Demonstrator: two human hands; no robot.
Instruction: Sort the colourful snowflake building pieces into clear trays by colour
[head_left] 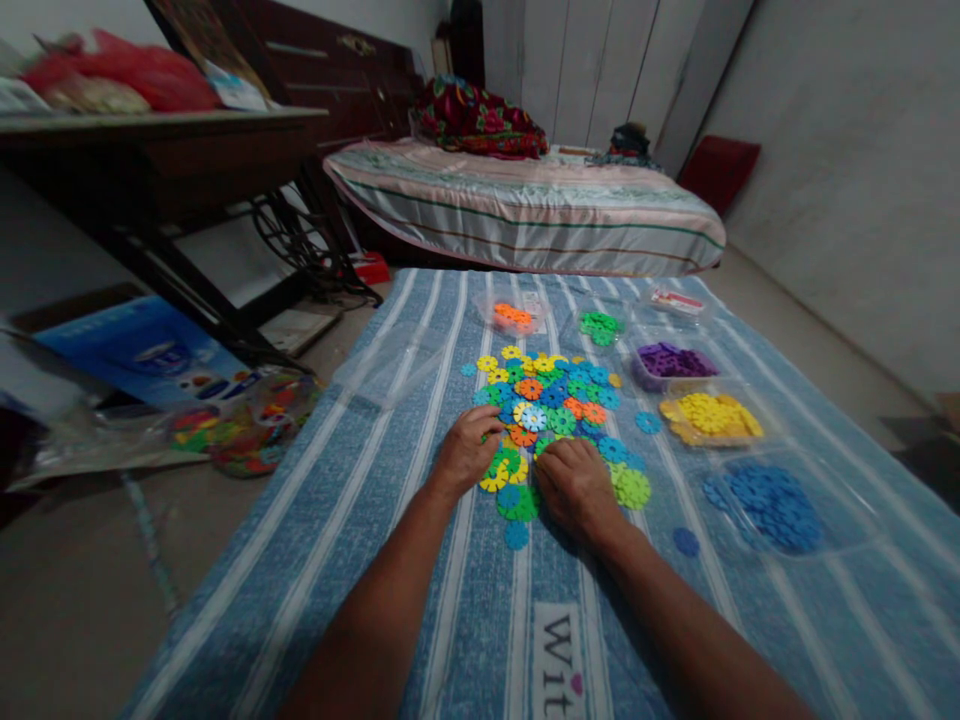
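Note:
A loose pile of notched plastic discs (556,393) in several colours lies on a striped blue cloth. My left hand (466,452) is at the pile's left edge, its fingers curled together; whatever is between them is hidden. On the near right side of the pile, my right hand (577,487) bends its closed fingers down among the discs, and its fingertips are hidden. Just right of that hand sit lime-green discs (631,486). Yellow discs (495,474) and a green disc (527,503) lie between the two hands.
Clear tubs hold blue discs (776,505), yellow discs (711,416), purple discs (675,361), green discs (600,326) and orange discs (513,318). A transparent lid (390,368) lies left of the pile. A single dark blue disc (685,542) lies near my right forearm. Beyond stands a bed (525,205).

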